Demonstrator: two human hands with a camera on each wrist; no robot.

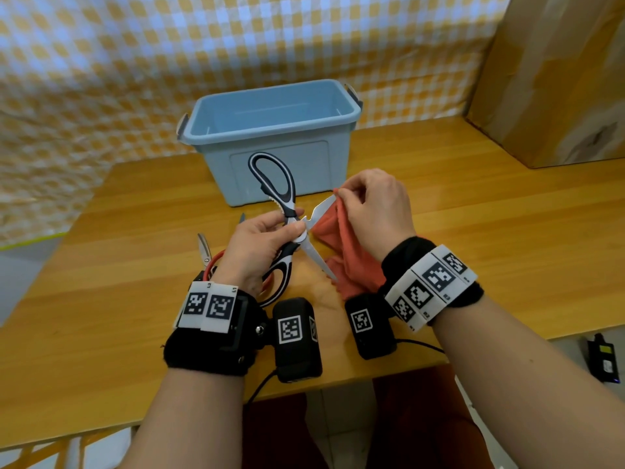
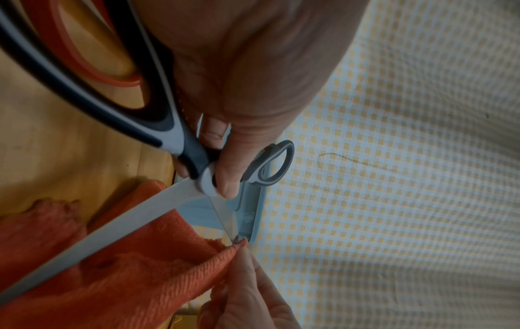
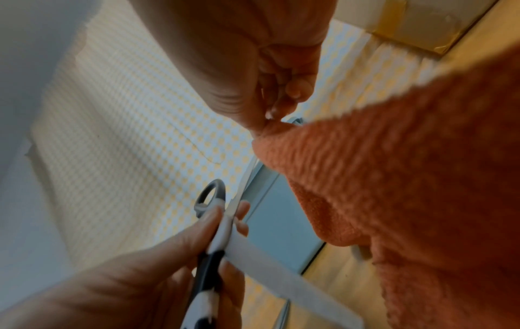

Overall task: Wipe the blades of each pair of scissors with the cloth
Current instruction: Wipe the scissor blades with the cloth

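Observation:
Large black-and-white kitchen scissors (image 1: 282, 194) (image 2: 157, 124) (image 3: 209, 273) stand spread wide above the table. My left hand (image 1: 260, 245) (image 2: 225, 169) pinches them at the pivot, thumb on one side and fingers behind. An orange cloth (image 1: 341, 245) (image 2: 135, 267) (image 3: 408, 178) hangs from my right hand (image 1: 368, 208) (image 3: 270, 115), which pinches it round the tip of the upper blade (image 1: 323, 208) (image 2: 225, 216). The lower blade (image 1: 319, 258) (image 3: 284, 287) points down toward me, bare. A second pair with red handles (image 1: 211, 260) lies on the table under my left wrist.
A light blue plastic bin (image 1: 270, 130) stands just behind the scissors. The wooden table (image 1: 507, 231) stretches to both sides. A cardboard box (image 1: 558, 79) stands at the back right, and a checked yellow cloth (image 1: 101, 79) hangs behind.

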